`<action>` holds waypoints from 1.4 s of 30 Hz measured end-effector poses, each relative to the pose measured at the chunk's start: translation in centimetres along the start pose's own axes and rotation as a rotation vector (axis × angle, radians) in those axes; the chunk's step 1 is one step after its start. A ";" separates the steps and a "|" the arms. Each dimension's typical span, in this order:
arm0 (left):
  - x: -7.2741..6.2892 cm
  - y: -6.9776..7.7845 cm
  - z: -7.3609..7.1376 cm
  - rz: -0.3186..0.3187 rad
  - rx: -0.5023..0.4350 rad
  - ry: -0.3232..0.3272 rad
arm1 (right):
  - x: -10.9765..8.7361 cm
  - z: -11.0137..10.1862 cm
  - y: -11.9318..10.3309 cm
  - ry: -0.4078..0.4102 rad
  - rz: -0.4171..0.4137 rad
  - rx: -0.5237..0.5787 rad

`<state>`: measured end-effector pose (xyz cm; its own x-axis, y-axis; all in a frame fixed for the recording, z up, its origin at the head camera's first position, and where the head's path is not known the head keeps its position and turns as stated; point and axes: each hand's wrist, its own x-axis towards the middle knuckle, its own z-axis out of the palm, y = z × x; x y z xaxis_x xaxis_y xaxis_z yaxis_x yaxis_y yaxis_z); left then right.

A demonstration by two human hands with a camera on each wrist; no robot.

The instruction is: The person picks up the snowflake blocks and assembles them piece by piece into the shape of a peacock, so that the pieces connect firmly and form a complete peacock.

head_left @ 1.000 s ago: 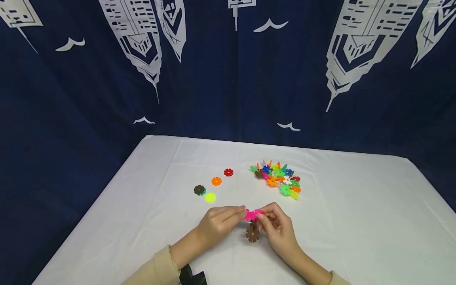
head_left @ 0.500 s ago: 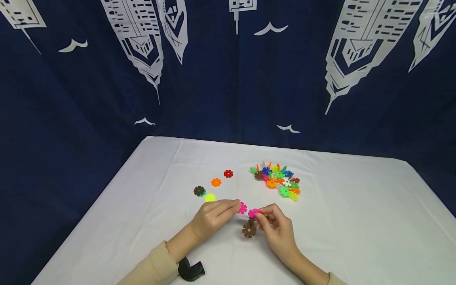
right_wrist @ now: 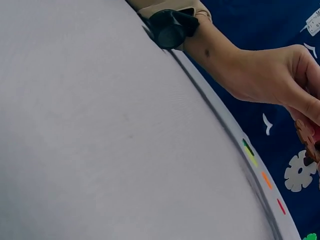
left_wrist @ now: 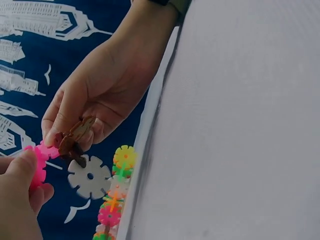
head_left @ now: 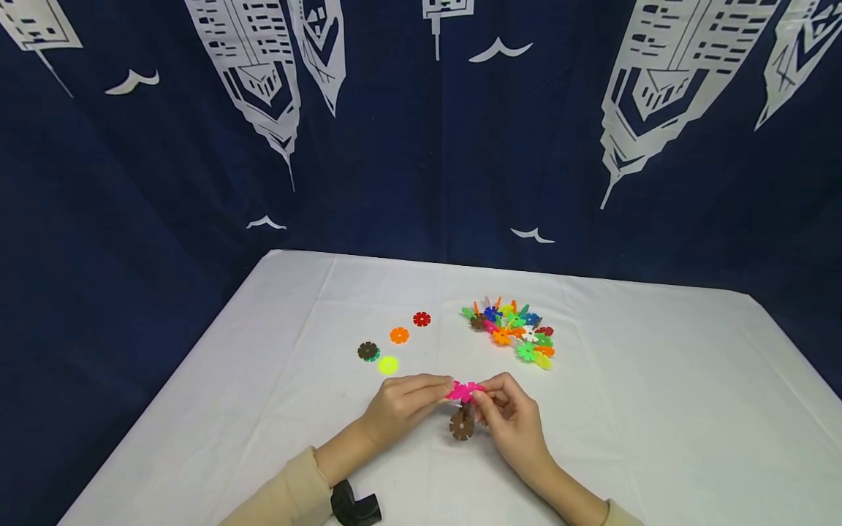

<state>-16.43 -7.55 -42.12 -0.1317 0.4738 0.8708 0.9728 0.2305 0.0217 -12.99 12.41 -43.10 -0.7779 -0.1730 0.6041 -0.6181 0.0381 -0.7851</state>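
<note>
My left hand (head_left: 411, 405) pinches a pink notched flower disc (head_left: 455, 391) by its edge, fingers stretched forward over the table. Facing it, my right hand (head_left: 516, 420) pinches a second pink disc (head_left: 475, 389) between thumb and forefinger. The two pink discs meet edge to edge in the head view. Below the right fingers hangs a brown disc (head_left: 462, 424), part of a small joined cluster. A white disc (left_wrist: 90, 176) shows beside the brown piece (left_wrist: 80, 131) in the left wrist view. In the right wrist view, the left hand (right_wrist: 280, 75) appears at the right edge.
Loose discs lie beyond the left hand: red (head_left: 422, 319), orange (head_left: 399, 335), yellow (head_left: 389, 365) and dark brown (head_left: 368, 351) overlapping a teal one. A multicoloured joined build (head_left: 516, 325) sits farther back. A black device (head_left: 355, 505) sits by the left cuff.
Half a second ago the left hand held its pink disc apart from the right hand's. It has moved right and toward me, and the two pink discs now meet again, as one second ago.
</note>
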 end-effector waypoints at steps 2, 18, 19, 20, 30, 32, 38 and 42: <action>-0.1 0.1 0.2 -0.058 -0.066 0.008 | 0.0 0.0 0.1 0.000 0.023 0.004; -0.3 0.5 0.8 0.056 0.056 0.042 | 0.4 -0.4 0.2 -0.118 0.062 0.205; -0.3 0.5 0.8 0.067 0.061 0.048 | 0.4 -0.4 0.1 -0.125 0.074 0.210; -0.3 0.5 0.9 0.078 0.069 0.052 | 0.4 -0.5 0.0 -0.131 0.086 0.213; -0.2 0.2 0.6 0.217 0.146 -0.003 | 1.0 -1.3 0.3 -0.249 0.144 0.228; -0.1 0.1 0.5 0.231 0.153 -0.016 | 1.1 -1.3 0.5 -0.253 0.138 0.227; 0.3 0.3 0.7 0.089 0.037 0.049 | 1.1 -1.1 0.3 -0.165 0.054 0.208; 1.0 1.3 0.5 -0.188 -0.244 0.089 | 1.3 -1.3 0.2 -0.107 -0.016 0.138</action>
<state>-15.40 -6.30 -41.48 -0.3063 0.3636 0.8797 0.9516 0.0911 0.2937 -14.25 13.52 -42.29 -0.7469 -0.2764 0.6048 -0.6037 -0.0996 -0.7910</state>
